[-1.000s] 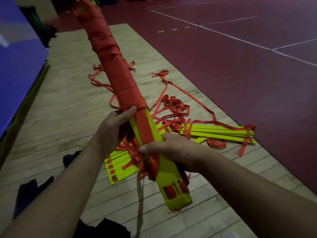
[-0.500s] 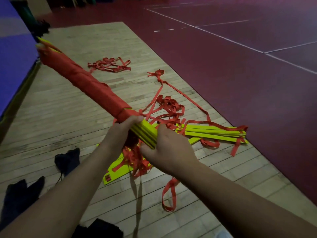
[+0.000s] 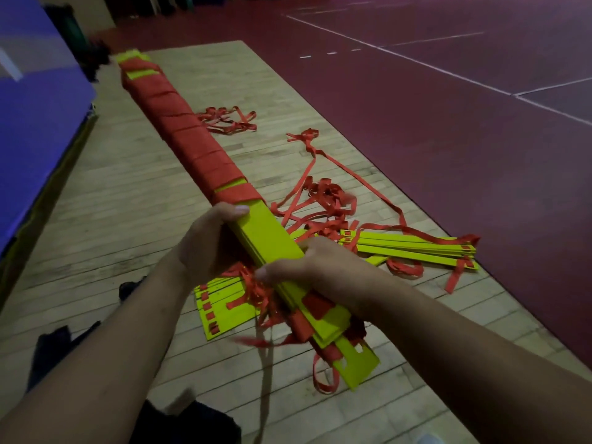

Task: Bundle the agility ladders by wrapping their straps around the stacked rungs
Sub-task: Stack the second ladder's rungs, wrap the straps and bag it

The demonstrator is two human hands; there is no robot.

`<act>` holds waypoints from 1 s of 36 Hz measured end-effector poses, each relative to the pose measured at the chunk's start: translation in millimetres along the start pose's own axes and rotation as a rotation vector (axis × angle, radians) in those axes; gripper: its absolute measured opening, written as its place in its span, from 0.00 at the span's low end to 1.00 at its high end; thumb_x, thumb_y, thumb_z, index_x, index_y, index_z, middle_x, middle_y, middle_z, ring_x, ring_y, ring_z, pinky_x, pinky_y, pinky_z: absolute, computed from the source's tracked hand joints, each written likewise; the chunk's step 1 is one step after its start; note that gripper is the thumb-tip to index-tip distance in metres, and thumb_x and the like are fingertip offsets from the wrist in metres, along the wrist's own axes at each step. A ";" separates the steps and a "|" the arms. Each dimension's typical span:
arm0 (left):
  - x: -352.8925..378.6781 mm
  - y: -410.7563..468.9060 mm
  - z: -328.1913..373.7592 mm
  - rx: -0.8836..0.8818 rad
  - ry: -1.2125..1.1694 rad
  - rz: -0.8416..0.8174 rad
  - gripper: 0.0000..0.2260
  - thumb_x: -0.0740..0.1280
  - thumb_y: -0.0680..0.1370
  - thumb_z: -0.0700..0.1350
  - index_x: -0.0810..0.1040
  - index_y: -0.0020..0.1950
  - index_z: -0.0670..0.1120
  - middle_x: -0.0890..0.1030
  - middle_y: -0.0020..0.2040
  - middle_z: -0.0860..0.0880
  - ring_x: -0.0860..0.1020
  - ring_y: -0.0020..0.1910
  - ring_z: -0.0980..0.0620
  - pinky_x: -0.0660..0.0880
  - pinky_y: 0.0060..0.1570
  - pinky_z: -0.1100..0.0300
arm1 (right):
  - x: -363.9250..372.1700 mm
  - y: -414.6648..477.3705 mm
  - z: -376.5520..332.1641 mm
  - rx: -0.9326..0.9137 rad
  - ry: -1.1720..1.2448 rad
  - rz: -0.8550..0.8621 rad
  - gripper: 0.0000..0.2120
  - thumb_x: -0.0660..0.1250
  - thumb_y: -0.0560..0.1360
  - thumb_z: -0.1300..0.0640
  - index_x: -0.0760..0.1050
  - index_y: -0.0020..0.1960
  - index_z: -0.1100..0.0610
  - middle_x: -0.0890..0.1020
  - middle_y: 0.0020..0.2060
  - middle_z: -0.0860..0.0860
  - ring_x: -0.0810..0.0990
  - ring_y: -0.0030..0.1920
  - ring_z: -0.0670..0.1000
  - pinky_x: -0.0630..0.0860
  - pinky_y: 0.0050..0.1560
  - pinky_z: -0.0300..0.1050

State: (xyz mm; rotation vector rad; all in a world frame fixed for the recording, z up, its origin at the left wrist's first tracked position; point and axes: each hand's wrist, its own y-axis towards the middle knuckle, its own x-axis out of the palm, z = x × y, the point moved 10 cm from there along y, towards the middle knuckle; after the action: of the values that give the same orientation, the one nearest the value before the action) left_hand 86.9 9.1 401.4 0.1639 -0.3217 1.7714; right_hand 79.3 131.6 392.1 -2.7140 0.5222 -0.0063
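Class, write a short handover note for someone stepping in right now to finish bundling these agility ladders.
Left hand: gripping the stacked rungs just below the wrapped section.
Right hand: gripping the same stack nearer you.
Done: red strap wrap covers the far part of the bundle.
Left: wrap the bare yellow near part with the loose strap hanging beneath; then bundle the second ladder lying on the wooden floor amid tangled straps.

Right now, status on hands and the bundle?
Left hand and right hand both gripping rung stack. Far half strap-wrapped, near end bare. Loose straps and second stack on floor beneath.
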 end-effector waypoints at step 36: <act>-19.7 -0.7 14.7 0.222 0.006 0.225 0.33 0.78 0.49 0.73 0.81 0.40 0.49 0.78 0.36 0.47 0.78 0.37 0.49 0.76 0.40 0.57 | 20.0 -5.3 -8.5 -0.082 0.062 0.017 0.11 0.71 0.77 0.54 0.75 0.52 0.61 0.82 0.40 0.60 0.84 0.35 0.56 0.82 0.37 0.49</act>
State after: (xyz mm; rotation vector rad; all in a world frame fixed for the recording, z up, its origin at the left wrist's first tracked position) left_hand 91.1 -13.6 409.9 0.2901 -0.1422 2.0287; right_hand 99.1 125.9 400.6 -2.7962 0.5753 -0.0657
